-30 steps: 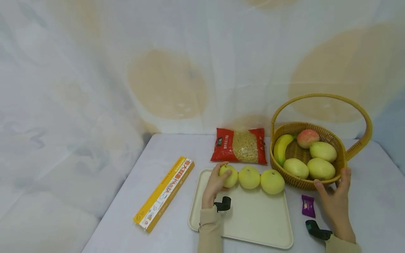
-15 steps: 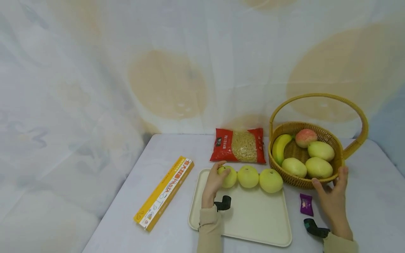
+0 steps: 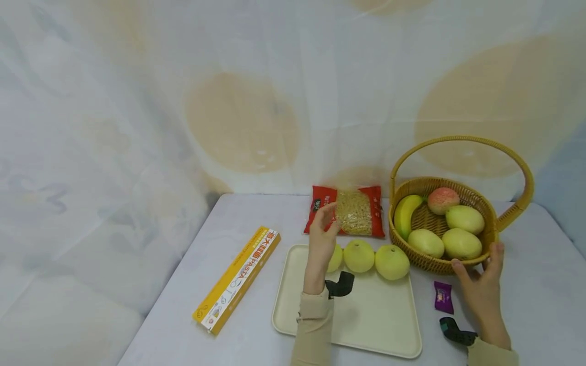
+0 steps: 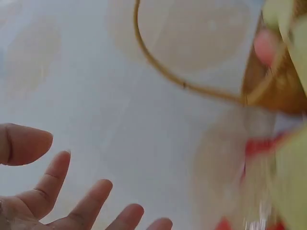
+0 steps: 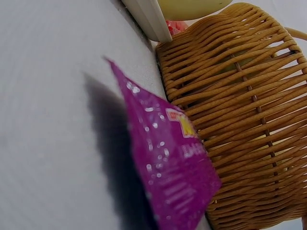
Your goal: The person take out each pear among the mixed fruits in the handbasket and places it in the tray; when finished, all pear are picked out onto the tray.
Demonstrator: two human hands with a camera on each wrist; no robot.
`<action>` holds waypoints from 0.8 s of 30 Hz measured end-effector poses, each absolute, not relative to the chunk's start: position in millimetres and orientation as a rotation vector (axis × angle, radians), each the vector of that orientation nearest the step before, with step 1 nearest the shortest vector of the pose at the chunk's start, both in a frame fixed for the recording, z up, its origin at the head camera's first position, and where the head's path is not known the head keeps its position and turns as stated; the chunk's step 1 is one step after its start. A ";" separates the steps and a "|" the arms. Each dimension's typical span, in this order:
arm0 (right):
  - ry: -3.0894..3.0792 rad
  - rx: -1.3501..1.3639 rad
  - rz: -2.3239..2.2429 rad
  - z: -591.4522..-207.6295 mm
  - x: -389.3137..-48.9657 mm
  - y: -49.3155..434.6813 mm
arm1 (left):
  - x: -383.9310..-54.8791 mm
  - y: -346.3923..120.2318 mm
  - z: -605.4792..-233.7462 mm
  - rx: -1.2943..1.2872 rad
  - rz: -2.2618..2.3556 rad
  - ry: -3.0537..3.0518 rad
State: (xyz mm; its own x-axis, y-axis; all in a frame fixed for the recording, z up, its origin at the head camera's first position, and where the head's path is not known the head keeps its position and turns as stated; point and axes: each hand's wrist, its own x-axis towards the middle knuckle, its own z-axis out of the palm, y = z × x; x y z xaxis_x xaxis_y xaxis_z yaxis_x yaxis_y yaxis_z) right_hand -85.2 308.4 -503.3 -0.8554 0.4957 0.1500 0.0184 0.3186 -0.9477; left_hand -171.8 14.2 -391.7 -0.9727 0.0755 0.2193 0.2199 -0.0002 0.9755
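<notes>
My left hand (image 3: 322,244) is raised above the cream tray (image 3: 366,317), empty, with its fingers and thumb apart; they show spread in the left wrist view. Three round yellow-green fruits stand in a row along the tray's far edge: a left one (image 3: 336,258) partly hidden by the hand, a middle one (image 3: 359,255) and a right one (image 3: 392,262). At the near side of the wicker basket (image 3: 426,260), my right hand (image 3: 482,290) touches the rim, thumb and fingers spread apart. Inside the basket are a banana (image 3: 405,216), a peach (image 3: 443,200) and three pale green oval fruits (image 3: 461,243).
A red bag of pasta (image 3: 354,213) lies behind the tray. To the left is a long yellow pasta box (image 3: 238,279). A purple wrapped candy (image 3: 443,297) lies between the tray and my right hand. The basket's tall handle (image 3: 462,138) arches upward.
My left hand has let go of the left round fruit, rising and moving slightly right, away from it. That fruit stays on the tray. The right hand keeps its place at the basket.
</notes>
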 end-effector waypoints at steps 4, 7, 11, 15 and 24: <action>-2.157 -0.447 1.570 -503.2 -85.1 311.2 | -180.5 54.1 -380.0 -0.466 -2.224 -2.205; -2.160 -0.446 1.571 -504.5 -85.9 312.1 | -188.1 81.5 -378.8 -0.570 -2.279 -2.258; -2.169 -0.427 1.570 -507.1 -86.7 310.8 | -197.4 108.1 -379.9 -0.645 -2.311 -2.310; -2.173 -0.429 1.558 -508.2 -86.3 309.6 | -204.3 126.6 -379.8 -0.689 -2.312 -2.375; -2.178 -0.439 1.538 -507.7 -86.1 309.8 | -211.7 157.3 -380.6 -0.683 -2.250 -2.488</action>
